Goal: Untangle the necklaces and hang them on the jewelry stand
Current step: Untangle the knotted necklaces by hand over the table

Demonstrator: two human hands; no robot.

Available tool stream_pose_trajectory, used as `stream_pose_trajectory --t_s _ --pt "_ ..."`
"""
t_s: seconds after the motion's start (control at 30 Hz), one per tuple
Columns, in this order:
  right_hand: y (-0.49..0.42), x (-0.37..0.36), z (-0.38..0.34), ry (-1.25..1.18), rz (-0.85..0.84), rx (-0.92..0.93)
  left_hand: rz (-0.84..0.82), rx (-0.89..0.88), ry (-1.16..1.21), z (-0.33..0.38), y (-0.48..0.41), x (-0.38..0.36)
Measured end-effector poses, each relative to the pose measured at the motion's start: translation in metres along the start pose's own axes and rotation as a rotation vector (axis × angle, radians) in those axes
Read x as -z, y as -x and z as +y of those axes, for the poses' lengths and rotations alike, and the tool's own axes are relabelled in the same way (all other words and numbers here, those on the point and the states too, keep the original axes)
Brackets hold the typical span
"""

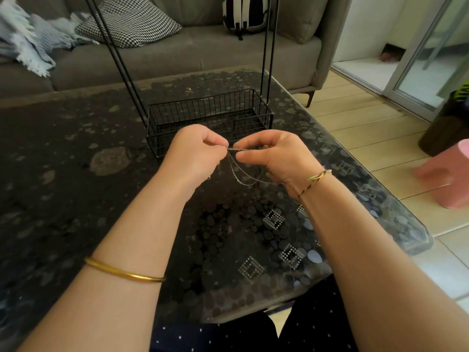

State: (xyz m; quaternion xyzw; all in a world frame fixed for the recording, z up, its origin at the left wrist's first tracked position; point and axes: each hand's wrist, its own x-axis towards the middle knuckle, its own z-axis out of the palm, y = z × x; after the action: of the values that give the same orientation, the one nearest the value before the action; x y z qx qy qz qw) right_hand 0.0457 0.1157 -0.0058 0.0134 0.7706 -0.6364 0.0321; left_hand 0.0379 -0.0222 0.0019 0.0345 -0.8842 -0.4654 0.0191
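The dark, pebble-patterned table [76, 153] spreads under everything. Above it, the left hand [195, 151] pinches one end of a twisted stretch of the necklaces [238, 149] between thumb and forefinger, likely to anchor the tangle. Just behind the hands is the jewelry stand [210, 115], a black wire basket with tall rods rising out of view; nothing hangs on the part that shows. The thin chains are held in the air, loose loops drooping between the wrists, probably so the strands can be teased apart. The right hand [274, 158] pinches the other end of the twist, seemingly pulling against the left. A pink stool [449, 174] sits on the floor far right.
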Motion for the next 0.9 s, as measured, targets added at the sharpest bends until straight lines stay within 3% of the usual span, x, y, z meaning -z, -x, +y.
stream_pose_trajectory --t_s 0.23,0.4,0.57,0.73,0.9 --pt "-0.009 0.002 0.011 0.155 0.099 0.022 -0.022 -0.010 0.025 0.002 0.002 0.001" --pt "-0.009 -0.001 0.009 0.156 0.061 0.015 -0.033 -0.029 -0.008 0.001 0.002 -0.001" --pt "-0.008 -0.002 0.007 0.165 0.019 0.134 -0.065 -0.044 -0.028 0.001 0.003 -0.001" --pt "-0.012 -0.007 0.014 0.371 0.079 0.266 -0.058 -0.043 -0.036 0.004 0.005 -0.001" --pt "-0.013 -0.011 0.014 0.492 0.086 0.278 -0.035 -0.073 -0.079 0.003 0.004 -0.001"
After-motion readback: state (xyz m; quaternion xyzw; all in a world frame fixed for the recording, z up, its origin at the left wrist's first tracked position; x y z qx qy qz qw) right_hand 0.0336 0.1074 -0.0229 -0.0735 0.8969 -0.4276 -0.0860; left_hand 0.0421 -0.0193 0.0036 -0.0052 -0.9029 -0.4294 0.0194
